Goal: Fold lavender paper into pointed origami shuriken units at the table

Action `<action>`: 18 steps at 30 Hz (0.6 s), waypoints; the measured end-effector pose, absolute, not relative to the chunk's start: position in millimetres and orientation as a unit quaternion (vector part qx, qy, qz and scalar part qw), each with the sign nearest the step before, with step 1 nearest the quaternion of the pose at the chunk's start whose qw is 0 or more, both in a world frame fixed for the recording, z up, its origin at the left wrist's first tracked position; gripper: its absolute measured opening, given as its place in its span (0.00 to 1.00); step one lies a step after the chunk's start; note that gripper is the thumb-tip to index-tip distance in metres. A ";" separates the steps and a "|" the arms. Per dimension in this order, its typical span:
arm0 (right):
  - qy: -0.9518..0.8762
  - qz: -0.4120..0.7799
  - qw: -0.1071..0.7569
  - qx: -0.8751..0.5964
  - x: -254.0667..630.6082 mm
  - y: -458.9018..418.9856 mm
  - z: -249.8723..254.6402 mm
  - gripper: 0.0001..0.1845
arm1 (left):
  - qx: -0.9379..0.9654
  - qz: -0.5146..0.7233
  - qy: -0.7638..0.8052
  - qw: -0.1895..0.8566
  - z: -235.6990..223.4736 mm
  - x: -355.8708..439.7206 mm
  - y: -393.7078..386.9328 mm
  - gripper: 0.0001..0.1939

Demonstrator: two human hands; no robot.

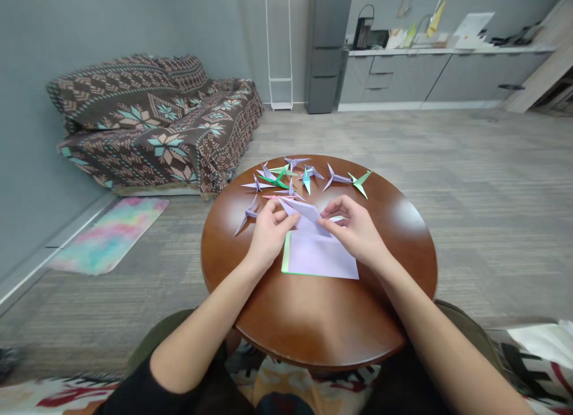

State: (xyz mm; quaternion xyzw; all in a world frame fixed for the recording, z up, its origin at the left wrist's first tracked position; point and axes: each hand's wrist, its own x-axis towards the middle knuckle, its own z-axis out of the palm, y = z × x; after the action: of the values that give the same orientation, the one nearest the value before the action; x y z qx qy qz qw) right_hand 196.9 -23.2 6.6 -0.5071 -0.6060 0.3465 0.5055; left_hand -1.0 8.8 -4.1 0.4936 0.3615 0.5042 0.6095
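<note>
"While I'm watching from afar through the head camera, what is the left hand (267,231) doing?"

"It's closing thumb and fingers on the left end of a folded lavender sheet of paper (305,209), which it's sharing with the right hand (352,227)."

"How is the right one gripping?"

"It's pinching the paper's right end between thumb and curled fingers, though I'm not making out exactly which fingertips are touching; the folds are blurring there."

"And where is that sheet?"

"It's hovering between both hands, over the far edge of a flat stack of lavender paper with a green border (322,258), which is lying on a round, glossy brown wooden table (313,319)."

"What am I seeing beyond?"

"Pointed folded-paper figures are spreading across the far side: several lavender ones (336,178), a pale green one (360,183) at the right, a turquoise one (307,180) near the middle. A sofa under a brown, star-patterned cloth (168,125) is standing behind, to the left."
</note>
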 end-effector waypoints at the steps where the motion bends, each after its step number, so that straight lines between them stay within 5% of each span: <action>1: -0.622 0.329 0.501 -0.504 197.3 -23.2 6.4 0.15 | 0.519 0.492 0.367 0.595 -4.9 -1.5 8.7 0.24; 7: -0.673 0.408 0.421 -0.451 194.7 -27.7 11.5 0.16 | 0.599 0.454 0.365 0.549 -1.9 -1.4 7.3 0.15; 12: -0.651 0.442 0.448 -0.425 193.6 -29.6 11.4 0.12 | 0.646 0.469 0.363 0.481 3.8 0.5 5.3 0.12; 16: -0.609 0.462 0.485 -0.424 194.3 -30.5 11.4 0.32 | 0.610 0.446 0.385 0.531 2.3 2.2 2.1 0.15; 18: -0.620 0.455 0.483 -0.419 194.2 -30.8 12.4 0.29 | 0.597 0.439 0.392 0.546 1.8 2.8 1.0 0.18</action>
State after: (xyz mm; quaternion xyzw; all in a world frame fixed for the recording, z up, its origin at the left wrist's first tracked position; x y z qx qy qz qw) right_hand 194.2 -30.8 12.4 -0.4192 -0.6200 0.4548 0.4827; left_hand 2.8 1.0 1.8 0.5966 0.3924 0.4387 0.5456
